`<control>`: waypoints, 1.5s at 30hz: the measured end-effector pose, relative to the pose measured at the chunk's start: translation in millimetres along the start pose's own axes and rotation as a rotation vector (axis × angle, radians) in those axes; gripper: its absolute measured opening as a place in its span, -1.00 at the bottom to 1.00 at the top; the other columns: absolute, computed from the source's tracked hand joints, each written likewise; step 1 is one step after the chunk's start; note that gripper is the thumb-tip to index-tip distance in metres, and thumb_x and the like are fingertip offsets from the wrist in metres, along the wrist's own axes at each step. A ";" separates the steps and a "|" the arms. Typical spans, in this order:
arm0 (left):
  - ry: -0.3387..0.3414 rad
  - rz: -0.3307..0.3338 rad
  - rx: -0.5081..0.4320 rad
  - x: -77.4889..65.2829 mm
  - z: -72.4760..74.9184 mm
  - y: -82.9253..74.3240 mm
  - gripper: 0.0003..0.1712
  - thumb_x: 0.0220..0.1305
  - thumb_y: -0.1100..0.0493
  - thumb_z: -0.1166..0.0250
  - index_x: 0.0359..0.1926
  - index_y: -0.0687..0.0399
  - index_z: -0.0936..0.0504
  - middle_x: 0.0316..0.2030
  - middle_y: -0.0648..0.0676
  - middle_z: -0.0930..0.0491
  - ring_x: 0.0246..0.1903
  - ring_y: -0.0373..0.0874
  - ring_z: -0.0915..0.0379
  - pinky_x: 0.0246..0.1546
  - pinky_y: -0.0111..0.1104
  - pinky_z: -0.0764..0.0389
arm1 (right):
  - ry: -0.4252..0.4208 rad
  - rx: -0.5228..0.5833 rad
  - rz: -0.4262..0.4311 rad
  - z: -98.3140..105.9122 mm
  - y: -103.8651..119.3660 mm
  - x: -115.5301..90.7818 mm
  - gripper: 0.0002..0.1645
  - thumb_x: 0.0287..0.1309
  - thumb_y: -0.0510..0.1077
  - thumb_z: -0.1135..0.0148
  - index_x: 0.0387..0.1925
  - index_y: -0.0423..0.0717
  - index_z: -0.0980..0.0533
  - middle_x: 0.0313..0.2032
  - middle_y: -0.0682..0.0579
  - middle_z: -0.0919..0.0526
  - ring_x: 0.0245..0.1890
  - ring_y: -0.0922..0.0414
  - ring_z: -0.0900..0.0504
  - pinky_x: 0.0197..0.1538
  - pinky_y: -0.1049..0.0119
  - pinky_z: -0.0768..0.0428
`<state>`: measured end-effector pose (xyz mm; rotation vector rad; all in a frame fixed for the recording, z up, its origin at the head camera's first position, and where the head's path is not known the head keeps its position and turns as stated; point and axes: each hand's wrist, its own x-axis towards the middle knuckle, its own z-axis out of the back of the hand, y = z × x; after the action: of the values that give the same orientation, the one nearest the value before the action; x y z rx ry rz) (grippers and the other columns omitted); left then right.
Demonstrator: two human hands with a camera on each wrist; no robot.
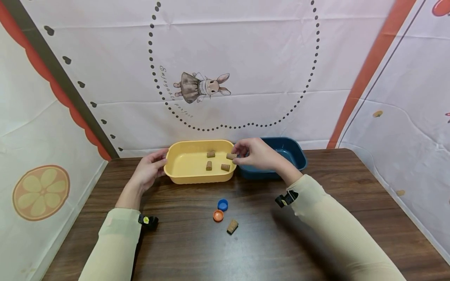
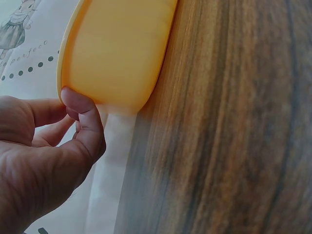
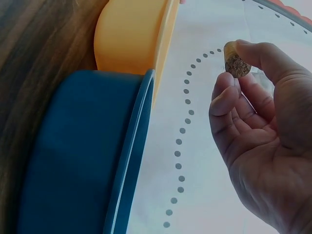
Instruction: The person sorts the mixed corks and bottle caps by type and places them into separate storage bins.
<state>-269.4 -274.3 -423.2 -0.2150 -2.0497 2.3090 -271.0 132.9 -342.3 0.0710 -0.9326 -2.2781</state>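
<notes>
My right hand [image 1: 258, 154] pinches a cork [image 3: 237, 60] between thumb and fingers, over the right end of a yellow basin [image 1: 183, 181]. In the right wrist view the cork's speckled end faces the camera. With thumb and fingers, my left hand [image 1: 149, 169] grips the basin's left end; in the left wrist view the thumb [image 2: 78, 100] lies against the rim. Inside the basin are three more corks, one at the back [image 1: 211, 154], one upright-looking cork [image 1: 209, 165] and one nearer the right wall [image 1: 225, 167].
A dark blue basin [image 1: 299, 154] stands right beside the yellow one, under my right forearm. Nearer me on the wooden table [image 1: 183, 242] lie a blue bottle cap [image 1: 222, 204], an orange cap [image 1: 218, 215] and a cork [image 1: 232, 226]. A printed cloth [image 1: 267, 78] hangs behind.
</notes>
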 end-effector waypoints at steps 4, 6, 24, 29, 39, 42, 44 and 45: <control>0.000 0.000 -0.001 -0.4 0.0 -0.3 -0.39 0.68 0.30 -0.05 0.63 0.24 -0.22 0.22 0.28 -0.33 -0.07 -0.14 -0.49 -0.25 -0.47 -0.65 | 0.007 -0.010 -0.014 -1.9 -1.5 10.5 -0.79 0.30 -0.10 -0.50 -0.09 -0.03 -0.69 -0.24 0.11 -0.71 -0.21 0.14 -0.65 -0.08 0.19 -0.67; -0.002 0.001 -0.001 -0.6 0.0 -0.5 -0.39 0.67 0.30 -0.05 0.63 0.24 -0.22 0.22 0.29 -0.33 -0.07 -0.13 -0.48 -0.25 -0.47 -0.65 | 0.011 -0.016 -0.020 -2.7 -2.2 16.0 -0.79 0.31 -0.10 -0.49 -0.08 -0.06 -0.69 -0.22 0.09 -0.71 -0.20 0.14 -0.66 -0.07 0.20 -0.67; -0.008 0.017 -0.001 -0.7 -1.1 -1.6 -0.38 0.68 0.29 -0.05 0.64 0.19 -0.21 0.25 0.29 -0.32 -0.06 -0.11 -0.49 -0.22 -0.45 -0.67 | 0.014 -0.056 -0.139 -19.4 -22.6 55.6 -0.79 0.35 -0.15 -0.46 -0.05 -0.13 -0.67 -0.15 0.00 -0.71 -0.12 0.09 -0.67 -0.05 0.18 -0.69; -0.008 0.019 0.008 -0.4 -1.3 -2.2 -0.37 0.68 0.26 -0.06 0.65 0.16 -0.20 0.25 0.29 -0.33 -0.06 -0.10 -0.50 -0.21 -0.43 -0.68 | -0.003 -0.068 -0.170 -20.5 -24.1 58.6 -0.69 0.35 -0.16 -0.47 0.04 -0.20 -0.66 -0.08 -0.05 -0.69 -0.05 0.04 -0.65 0.06 0.13 -0.67; -0.012 0.025 0.004 -0.9 -0.6 -3.3 -0.36 0.68 0.24 -0.08 0.66 0.16 -0.20 0.25 0.27 -0.33 -0.08 -0.13 -0.51 -0.20 -0.44 -0.67 | -0.018 -0.053 -0.151 -18.0 -21.6 49.1 -0.72 0.34 -0.17 -0.47 0.01 -0.18 -0.65 -0.12 -0.05 -0.69 -0.09 0.04 -0.66 0.05 0.16 -0.67; -0.011 0.028 0.001 -0.9 -0.7 -2.9 -0.36 0.68 0.24 -0.08 0.66 0.16 -0.19 0.25 0.27 -0.34 -0.08 -0.13 -0.51 -0.20 -0.44 -0.68 | -0.026 -0.050 -0.132 -17.8 -21.1 43.8 -0.73 0.34 -0.14 -0.48 -0.01 -0.16 -0.66 -0.13 -0.03 -0.69 -0.11 0.07 -0.66 0.03 0.18 -0.68; -0.011 0.028 0.000 -0.8 -0.9 -2.7 -0.36 0.68 0.24 -0.08 0.66 0.16 -0.19 0.25 0.27 -0.34 -0.08 -0.13 -0.51 -0.20 -0.44 -0.68 | -0.033 -0.049 -0.115 -17.8 -20.3 39.5 -0.74 0.34 -0.13 -0.49 -0.03 -0.15 -0.66 -0.14 -0.02 -0.69 -0.13 0.08 -0.66 0.01 0.18 -0.68; -0.011 0.027 0.001 -0.8 -1.1 -2.8 -0.36 0.68 0.24 -0.08 0.66 0.17 -0.19 0.25 0.28 -0.33 -0.08 -0.13 -0.51 -0.20 -0.44 -0.68 | -0.036 -0.051 -0.107 -17.5 -19.3 37.0 -0.74 0.33 -0.11 -0.49 -0.04 -0.14 -0.67 -0.15 -0.02 -0.70 -0.15 0.09 -0.66 0.00 0.18 -0.68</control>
<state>-268.6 -272.9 -420.5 -0.2314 -2.0639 2.3318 -305.5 110.2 -360.6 0.0586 -0.9084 -2.4078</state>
